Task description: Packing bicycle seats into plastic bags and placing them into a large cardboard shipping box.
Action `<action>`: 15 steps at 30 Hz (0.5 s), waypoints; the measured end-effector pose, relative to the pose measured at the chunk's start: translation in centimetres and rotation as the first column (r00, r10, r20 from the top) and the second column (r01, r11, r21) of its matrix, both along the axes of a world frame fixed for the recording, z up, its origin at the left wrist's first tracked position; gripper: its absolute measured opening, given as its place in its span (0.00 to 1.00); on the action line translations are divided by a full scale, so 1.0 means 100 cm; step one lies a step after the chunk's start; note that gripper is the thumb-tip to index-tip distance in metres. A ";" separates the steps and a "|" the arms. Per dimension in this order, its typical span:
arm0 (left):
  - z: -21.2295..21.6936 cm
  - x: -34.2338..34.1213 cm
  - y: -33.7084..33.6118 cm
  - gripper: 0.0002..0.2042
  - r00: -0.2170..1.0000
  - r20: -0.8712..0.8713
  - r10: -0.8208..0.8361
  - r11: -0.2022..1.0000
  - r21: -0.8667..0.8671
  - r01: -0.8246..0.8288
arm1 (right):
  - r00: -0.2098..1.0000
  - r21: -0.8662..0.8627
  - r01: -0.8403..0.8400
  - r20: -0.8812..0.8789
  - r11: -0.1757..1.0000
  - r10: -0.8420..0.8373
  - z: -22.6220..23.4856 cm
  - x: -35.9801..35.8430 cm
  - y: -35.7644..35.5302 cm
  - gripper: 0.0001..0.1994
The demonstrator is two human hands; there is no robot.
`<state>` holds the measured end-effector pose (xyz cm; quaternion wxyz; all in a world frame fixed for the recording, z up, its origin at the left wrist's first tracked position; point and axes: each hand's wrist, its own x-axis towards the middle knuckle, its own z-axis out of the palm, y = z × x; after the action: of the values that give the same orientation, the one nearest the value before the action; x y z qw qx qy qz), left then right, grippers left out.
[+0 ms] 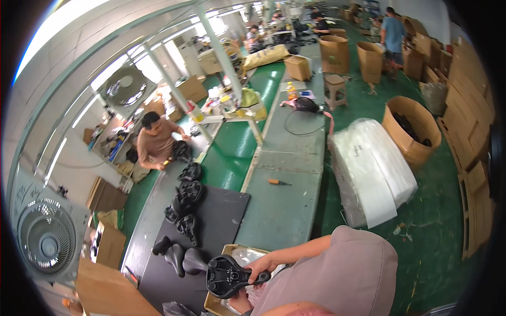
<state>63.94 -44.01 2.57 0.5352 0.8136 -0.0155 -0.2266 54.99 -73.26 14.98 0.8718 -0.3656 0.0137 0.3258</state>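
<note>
A black bicycle saddle [224,277] is held underside up over the edge of an open box [208,304]. My right hand [262,267] is closed around its narrow nose. Under the saddle's near side, my left hand [241,302] supports it; its fingers are partly hidden. Clear plastic film [246,256] shows in the box. More black saddles [194,262] lie beside it on a dark mat [224,213], and several others [187,196] form a line reaching toward a co-worker.
Across the mat a co-worker [156,138] handles a dark saddle and a yellow-handled tool. An orange-handled screwdriver [278,182] lies on the green table [284,210]. A plastic-wrapped white bundle [369,168] and a large cardboard drum [414,131] stand on the floor. Fans [48,239] are at left.
</note>
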 end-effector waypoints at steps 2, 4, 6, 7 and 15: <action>0.003 -0.017 0.000 0.06 0.993 -0.112 0.040 0.980 -0.189 -0.061 | 0.997 0.088 -0.041 -0.056 0.995 0.046 0.006 -0.002 0.021 0.35; 0.002 -0.027 -0.003 0.07 0.974 -0.224 0.031 0.923 -0.368 -0.114 | 0.995 0.097 -0.060 -0.073 0.993 0.067 0.014 -0.003 0.026 0.33; -0.001 -0.038 0.002 0.09 0.945 -0.327 0.017 0.823 -0.531 -0.199 | 0.990 0.104 -0.096 -0.095 0.990 0.106 0.015 0.002 0.033 0.32; -0.005 -0.041 0.014 0.02 0.952 -0.301 -0.059 0.686 -0.705 -0.180 | 0.998 0.021 -0.012 -0.064 1.000 0.013 0.013 0.006 0.035 0.30; -0.027 0.013 0.136 0.14 0.878 -0.455 0.147 0.054 -0.883 -0.467 | 0.967 0.094 0.210 0.125 0.973 -0.221 0.047 0.003 -0.004 0.27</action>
<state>65.25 -30.37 -0.16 0.9652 0.2078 0.0806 -0.1369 55.33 -73.70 19.71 0.9148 -0.3479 -0.0186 0.2041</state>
